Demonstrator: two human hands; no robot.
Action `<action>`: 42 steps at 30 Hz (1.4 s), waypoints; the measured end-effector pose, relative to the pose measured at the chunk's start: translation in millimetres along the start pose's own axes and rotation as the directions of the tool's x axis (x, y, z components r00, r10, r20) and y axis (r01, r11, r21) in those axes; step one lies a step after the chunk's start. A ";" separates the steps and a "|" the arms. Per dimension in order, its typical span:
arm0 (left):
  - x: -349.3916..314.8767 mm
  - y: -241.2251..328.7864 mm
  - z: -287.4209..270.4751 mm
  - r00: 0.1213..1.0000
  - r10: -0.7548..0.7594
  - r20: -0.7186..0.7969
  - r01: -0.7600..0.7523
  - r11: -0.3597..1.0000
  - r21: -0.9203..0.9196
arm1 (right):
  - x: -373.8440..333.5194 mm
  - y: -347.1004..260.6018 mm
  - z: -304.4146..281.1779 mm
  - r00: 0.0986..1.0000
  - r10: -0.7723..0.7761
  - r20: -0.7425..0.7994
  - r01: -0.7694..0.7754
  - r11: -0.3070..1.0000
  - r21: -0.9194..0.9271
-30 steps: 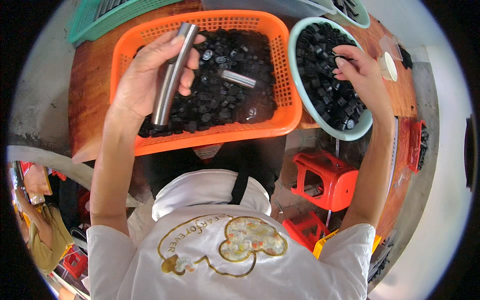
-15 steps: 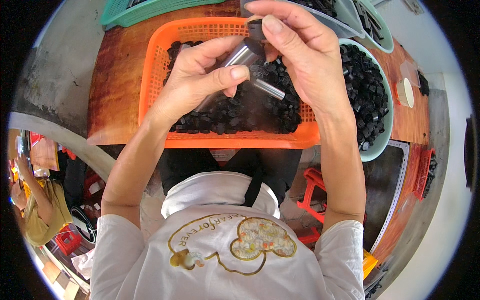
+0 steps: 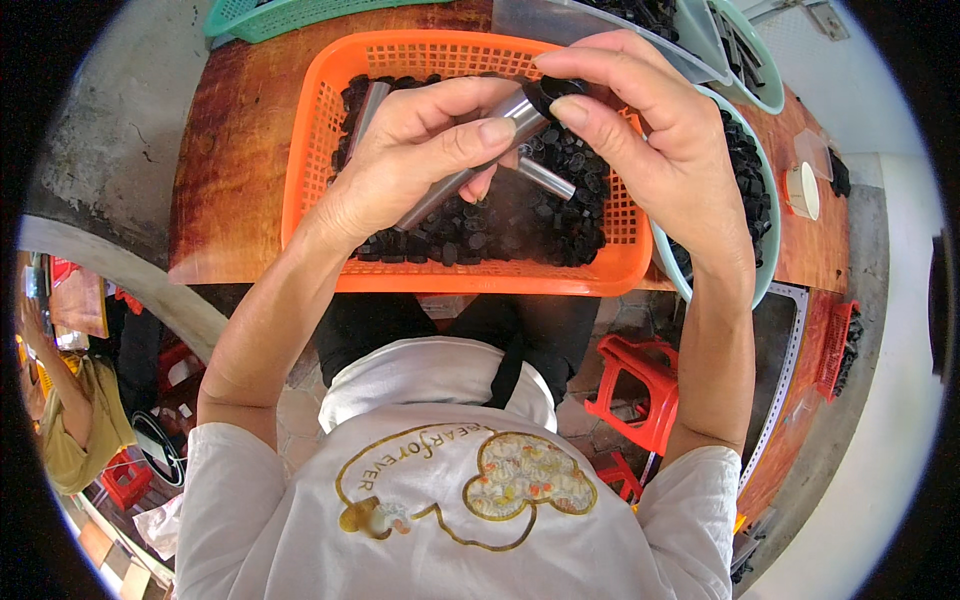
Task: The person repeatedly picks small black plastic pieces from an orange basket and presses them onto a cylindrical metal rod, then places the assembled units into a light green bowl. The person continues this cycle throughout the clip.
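Observation:
My left hand (image 3: 430, 150) is closed around a shiny metal tube (image 3: 515, 118), which slants up to the right above an orange basket (image 3: 470, 278). At the tube's upper end, my right hand (image 3: 650, 120) pinches a small black cap (image 3: 562, 88) between thumb and fingers. The cap meets the tube's end; how far it sits on cannot be seen. Many small black pieces (image 3: 450, 240) fill the basket below. A thinner metal tube (image 3: 547, 178) shows under my hands, its other end hidden. Another metal tube (image 3: 367, 118) stands slanted beside my left hand.
A pale green basin (image 3: 775, 235) of black pieces stands right of the basket, partly behind my right wrist. Farther back are a clear bin (image 3: 610, 38) and a green basket (image 3: 290, 15). A paper cup (image 3: 802, 190) is at right. Red stools (image 3: 640, 390) stand below the table.
Both hands have moved right and slightly down. The black cap, held just above the tube's end before, now meets it. The basket sits slightly farther right in view.

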State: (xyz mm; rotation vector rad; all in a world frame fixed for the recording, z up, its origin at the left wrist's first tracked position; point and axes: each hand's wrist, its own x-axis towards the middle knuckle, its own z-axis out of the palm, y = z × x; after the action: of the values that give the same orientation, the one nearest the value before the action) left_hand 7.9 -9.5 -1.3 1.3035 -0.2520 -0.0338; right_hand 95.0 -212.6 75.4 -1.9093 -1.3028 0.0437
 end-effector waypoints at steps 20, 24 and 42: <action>-1.6 1.9 -1.2 1.000 0.009 -0.027 -0.011 0.999 -0.051 | -0.8 -0.1 -4.4 0.961 0.252 0.117 -0.272 0.939 0.212; -1.0 3.6 -1.0 0.999 -0.008 -0.038 0.005 0.998 -0.056 | -5.4 2.2 -7.9 0.922 0.357 0.147 -0.386 0.833 0.396; -1.2 1.8 -2.1 1.000 -0.007 0.011 0.008 0.997 -0.077 | 27.0 -43.1 -17.6 0.931 0.321 0.176 -0.319 0.947 -0.038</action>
State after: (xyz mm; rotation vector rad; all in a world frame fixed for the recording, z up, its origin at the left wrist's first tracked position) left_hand 7.0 -6.7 -0.2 1.2275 -0.2530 -0.0563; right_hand 82.4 -195.4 124.8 -2.1488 -1.0919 0.3862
